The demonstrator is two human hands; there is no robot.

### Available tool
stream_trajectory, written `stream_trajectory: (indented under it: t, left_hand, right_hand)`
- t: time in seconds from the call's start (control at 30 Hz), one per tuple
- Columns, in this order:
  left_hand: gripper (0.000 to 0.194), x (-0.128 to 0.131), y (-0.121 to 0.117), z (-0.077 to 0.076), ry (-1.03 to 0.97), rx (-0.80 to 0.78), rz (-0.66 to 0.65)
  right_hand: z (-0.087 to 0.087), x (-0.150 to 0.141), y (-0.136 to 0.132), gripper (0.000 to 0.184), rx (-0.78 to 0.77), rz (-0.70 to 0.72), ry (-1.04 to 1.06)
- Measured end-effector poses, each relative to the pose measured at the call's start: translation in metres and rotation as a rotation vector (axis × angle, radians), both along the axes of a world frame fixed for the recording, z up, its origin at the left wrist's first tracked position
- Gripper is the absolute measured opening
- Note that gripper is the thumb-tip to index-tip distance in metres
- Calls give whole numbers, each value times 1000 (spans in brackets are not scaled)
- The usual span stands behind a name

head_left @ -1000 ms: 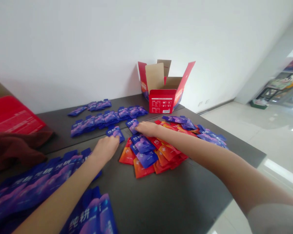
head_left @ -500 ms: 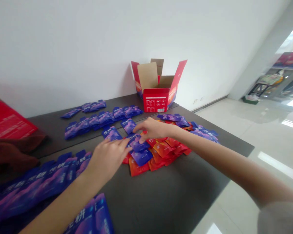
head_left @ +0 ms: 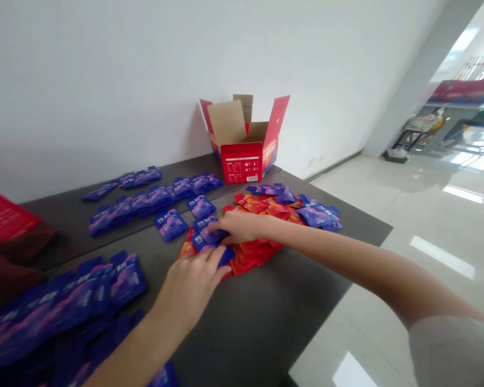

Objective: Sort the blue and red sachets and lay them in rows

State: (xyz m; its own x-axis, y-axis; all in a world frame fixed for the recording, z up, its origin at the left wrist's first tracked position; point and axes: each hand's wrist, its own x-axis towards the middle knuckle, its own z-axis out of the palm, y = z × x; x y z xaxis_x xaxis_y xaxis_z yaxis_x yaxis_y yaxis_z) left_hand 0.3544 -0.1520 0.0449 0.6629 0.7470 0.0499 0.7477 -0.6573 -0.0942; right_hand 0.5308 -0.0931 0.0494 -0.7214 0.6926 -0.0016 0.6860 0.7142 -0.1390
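Together, the right hand point(head_left: 240, 227) and the left hand point(head_left: 191, 282) touch two overlapping blue pouches on a heap of red pouches point(head_left: 252, 255), which lies on the dark table point(head_left: 250, 317). The right fingers bend over the upper pouch point(head_left: 203, 224), the left ones cover part of the lower pouch point(head_left: 226, 257); whether either grip is closed, I cannot tell. Just beside lie two loose blue pouches point(head_left: 170, 224); an open red box point(head_left: 242, 161) stands behind.
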Motion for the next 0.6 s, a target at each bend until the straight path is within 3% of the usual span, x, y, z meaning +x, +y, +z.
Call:
stream_trajectory:
  t: [0.13,0.3,0.6]
  left_hand:
    - [33,10,3,0,133,-137,95]
    - [31,13,8,-3,152,-180,61]
    - [41,0,1,7,246,-185,54]
  right_hand:
    - [-4,0,1,29,41,-15,-54]
    - [-4,-3,-4,27,122,0,-102]
    - [23,8,-26,33,242,-122,-69]
